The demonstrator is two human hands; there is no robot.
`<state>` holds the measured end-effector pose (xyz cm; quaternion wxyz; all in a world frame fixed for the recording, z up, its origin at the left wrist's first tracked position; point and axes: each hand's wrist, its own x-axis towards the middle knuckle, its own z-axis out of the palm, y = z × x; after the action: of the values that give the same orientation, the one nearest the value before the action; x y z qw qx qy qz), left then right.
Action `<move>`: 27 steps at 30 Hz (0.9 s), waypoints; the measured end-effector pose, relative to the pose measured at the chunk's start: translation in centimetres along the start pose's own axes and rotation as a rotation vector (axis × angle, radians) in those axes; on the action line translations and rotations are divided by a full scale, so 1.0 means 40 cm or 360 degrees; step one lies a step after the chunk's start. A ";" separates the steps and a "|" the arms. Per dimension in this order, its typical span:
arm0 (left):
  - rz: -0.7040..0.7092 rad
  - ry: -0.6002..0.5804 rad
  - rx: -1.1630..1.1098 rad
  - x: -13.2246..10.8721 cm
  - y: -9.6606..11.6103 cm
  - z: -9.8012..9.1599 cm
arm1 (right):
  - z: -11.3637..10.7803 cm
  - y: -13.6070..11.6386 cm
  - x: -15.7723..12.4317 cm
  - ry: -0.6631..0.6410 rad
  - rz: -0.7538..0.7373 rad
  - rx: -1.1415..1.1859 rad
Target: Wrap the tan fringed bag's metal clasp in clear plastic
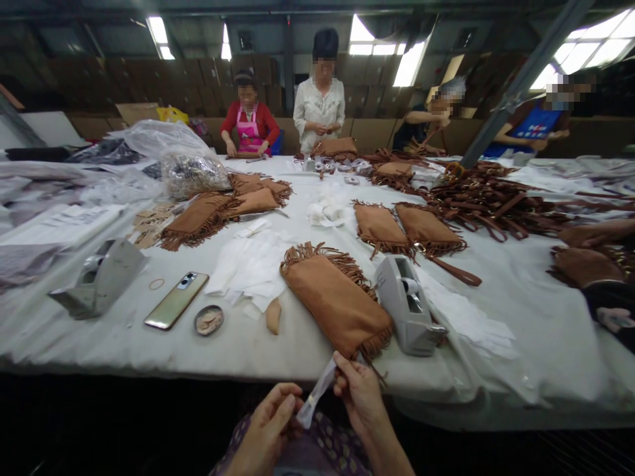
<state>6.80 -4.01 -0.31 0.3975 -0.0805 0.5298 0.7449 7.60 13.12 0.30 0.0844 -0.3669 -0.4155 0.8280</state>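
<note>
Both my hands are low at the front edge of the table, pinching a small strip of white paper or tape [317,391] between them. My left hand [268,426] holds its lower end with fingers closed. My right hand [360,390] grips the upper end. Just beyond them lies a brown suede fringed pouch [337,301] on the white table cover [520,317]. A grey tape dispenser [409,304] stands right of the pouch.
A phone [177,300], a small round dish [209,320], a second tape dispenser [99,277] and white paper sheets [248,264] lie left. More fringed pouches [407,228], brown straps [486,198] and plastic bags [193,173] cover the table. Several people work at the far side; another person's arm [595,233] rests at the right.
</note>
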 end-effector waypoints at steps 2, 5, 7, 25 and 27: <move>0.0055 -0.0170 -0.0070 0.013 0.009 0.024 | 0.003 0.006 -0.004 -0.0022 0.0018 -0.0006; 0.0082 -0.0316 -0.0049 0.028 0.002 0.042 | 0.001 0.010 -0.006 -0.0036 0.0027 -0.0012; 0.0100 -0.0320 0.0025 0.034 -0.003 0.044 | 0.000 0.011 -0.005 -0.0030 0.0026 -0.0021; 0.0160 -0.0390 0.0709 0.033 0.028 0.057 | -0.001 0.035 -0.002 0.0008 0.0037 -0.0080; 0.0108 -0.0420 0.0551 0.029 0.020 0.056 | 0.000 0.032 -0.004 0.0006 0.0040 -0.0070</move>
<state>6.13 -1.61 0.60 0.4459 0.1051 0.5957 0.6598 7.92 12.24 -0.57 0.0665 -0.3754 -0.4288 0.8190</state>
